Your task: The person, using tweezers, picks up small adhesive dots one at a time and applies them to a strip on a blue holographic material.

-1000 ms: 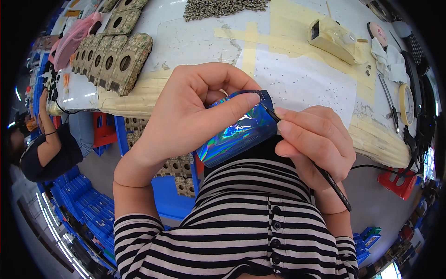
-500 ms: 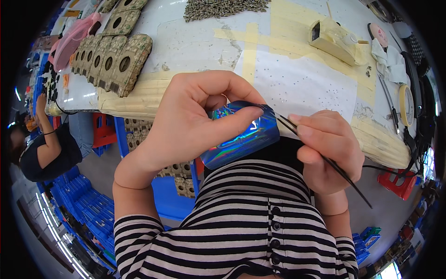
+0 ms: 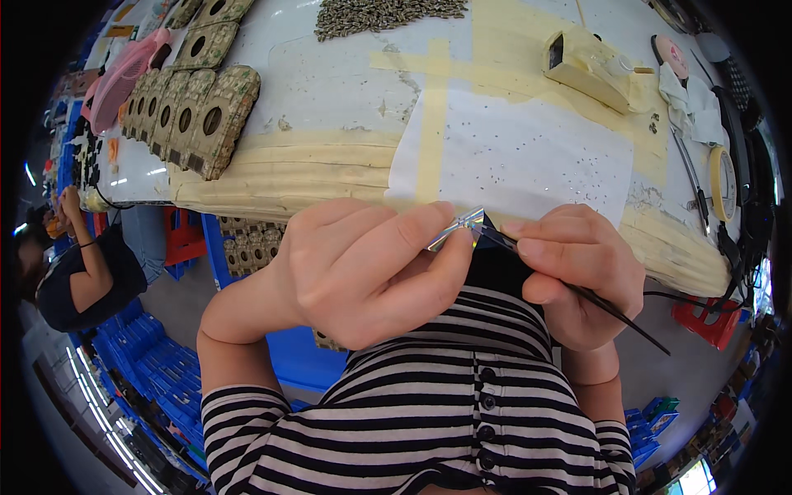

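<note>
My left hand (image 3: pixel 363 268) is closed, pinching a shiny iridescent piece (image 3: pixel 458 229) between thumb and fingers. Only a narrow silvery end of it shows; the fingers cover the rest. My right hand (image 3: pixel 586 272) grips dark tweezers (image 3: pixel 610 307) in a pen-like hold. Their tips are at the exposed end of the shiny piece; whether a small part sits between them is too fine to tell. Just beyond both hands lies a white paper sheet (image 3: pixel 528 148) scattered with tiny shiny bits.
Camouflage-patterned pieces with round holes (image 3: pixel 212 121) stand in a row at left, near a pink basket (image 3: pixel 132 78). A heap of small metal parts (image 3: pixel 388 15) lies at the back. At right are a taped box (image 3: pixel 587 70) and a tape roll (image 3: pixel 723 183). Another person (image 3: pixel 74 272) sits far left.
My left hand has turned and come lower, tilting the iridescent piece from its broad blue face to a narrow end. The tweezers stay near its edge.
</note>
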Tool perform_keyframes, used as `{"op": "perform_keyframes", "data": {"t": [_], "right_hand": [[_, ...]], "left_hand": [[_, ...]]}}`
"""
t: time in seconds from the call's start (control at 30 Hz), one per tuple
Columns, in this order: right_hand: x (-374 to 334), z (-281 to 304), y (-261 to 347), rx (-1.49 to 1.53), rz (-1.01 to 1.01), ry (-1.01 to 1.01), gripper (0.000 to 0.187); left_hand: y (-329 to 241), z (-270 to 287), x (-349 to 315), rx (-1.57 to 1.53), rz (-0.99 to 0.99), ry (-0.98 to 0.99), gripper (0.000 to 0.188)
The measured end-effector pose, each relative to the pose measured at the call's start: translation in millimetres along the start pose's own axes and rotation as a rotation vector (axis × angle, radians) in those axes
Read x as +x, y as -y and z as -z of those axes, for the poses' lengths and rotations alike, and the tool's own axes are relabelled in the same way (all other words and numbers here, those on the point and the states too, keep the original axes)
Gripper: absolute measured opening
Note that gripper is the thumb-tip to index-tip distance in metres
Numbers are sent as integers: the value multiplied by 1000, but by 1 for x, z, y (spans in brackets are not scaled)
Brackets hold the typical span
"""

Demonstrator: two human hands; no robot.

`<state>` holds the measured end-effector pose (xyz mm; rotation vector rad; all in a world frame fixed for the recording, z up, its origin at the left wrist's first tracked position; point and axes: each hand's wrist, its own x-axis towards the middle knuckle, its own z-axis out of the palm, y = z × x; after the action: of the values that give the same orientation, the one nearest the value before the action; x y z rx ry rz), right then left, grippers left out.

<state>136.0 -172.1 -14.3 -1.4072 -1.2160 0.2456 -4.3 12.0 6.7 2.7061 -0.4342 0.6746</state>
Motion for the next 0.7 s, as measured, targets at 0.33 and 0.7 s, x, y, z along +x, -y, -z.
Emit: {"op": "perform_keyframes", "data": {"t": [0.33,0.7], "right_hand": [[1,-3,1,-18,33,-2,27],[6,3,4,401,-469,-108,36]], "left_hand": [[0,-3,-1,38,-39,-28,28],[-2,-6,-6,174,-191,-62,25]]}}
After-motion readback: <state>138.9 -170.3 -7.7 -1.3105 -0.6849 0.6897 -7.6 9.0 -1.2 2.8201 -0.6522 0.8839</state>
